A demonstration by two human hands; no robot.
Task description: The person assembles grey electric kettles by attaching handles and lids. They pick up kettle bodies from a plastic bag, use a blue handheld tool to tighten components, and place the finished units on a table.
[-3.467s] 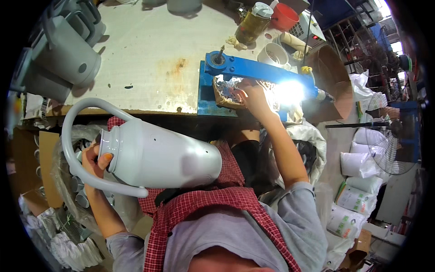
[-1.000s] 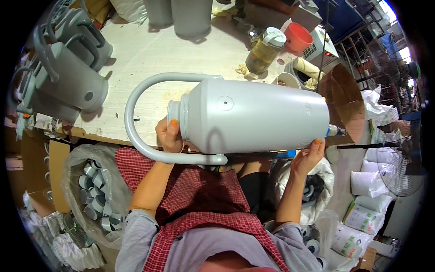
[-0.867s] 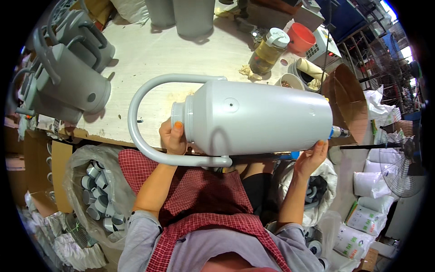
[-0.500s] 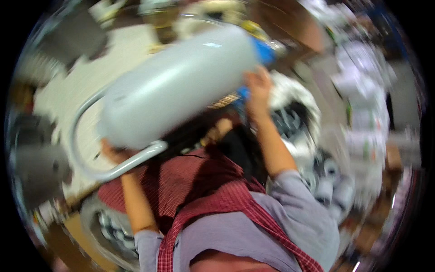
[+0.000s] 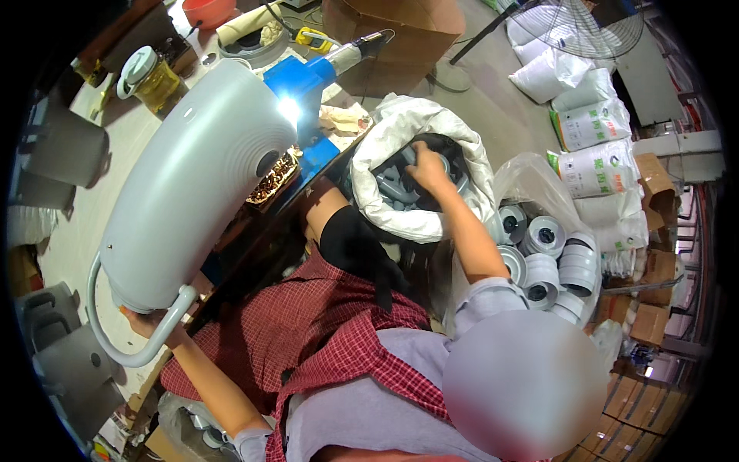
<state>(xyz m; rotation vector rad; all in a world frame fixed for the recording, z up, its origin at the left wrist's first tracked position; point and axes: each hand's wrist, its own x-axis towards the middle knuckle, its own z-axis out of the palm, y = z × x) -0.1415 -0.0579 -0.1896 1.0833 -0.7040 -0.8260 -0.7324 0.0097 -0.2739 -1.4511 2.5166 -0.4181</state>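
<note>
A large grey plastic tank (image 5: 177, 169) with rounded sides and a curved tubular handle (image 5: 96, 308) lies slanted on the worktable. My left hand (image 5: 150, 319) holds its lower end, by the handle, with the fingers partly hidden under it. The tank's ribbed end with a dark round opening rests beside a blue fixture (image 5: 312, 92) that has a bright light. My right hand (image 5: 427, 168) reaches into a white sack (image 5: 392, 123) of grey plastic fittings (image 5: 396, 192). Its fingers curl down among the fittings, and what they grasp is hidden.
A tray of small brass-coloured parts (image 5: 275, 181) sits below the fixture. A clear bag of round grey caps (image 5: 543, 273) stands right of the sack. A jug of yellow liquid (image 5: 158, 85), a cardboard box (image 5: 392, 46), a fan (image 5: 585, 31) and stacked white sacks (image 5: 589, 127) stand farther off.
The tank has come down from my two-handed hold and is turned steeper beside the blue fixture. My right hand has left it and moved into the white sack; my left stays at its handle end.
</note>
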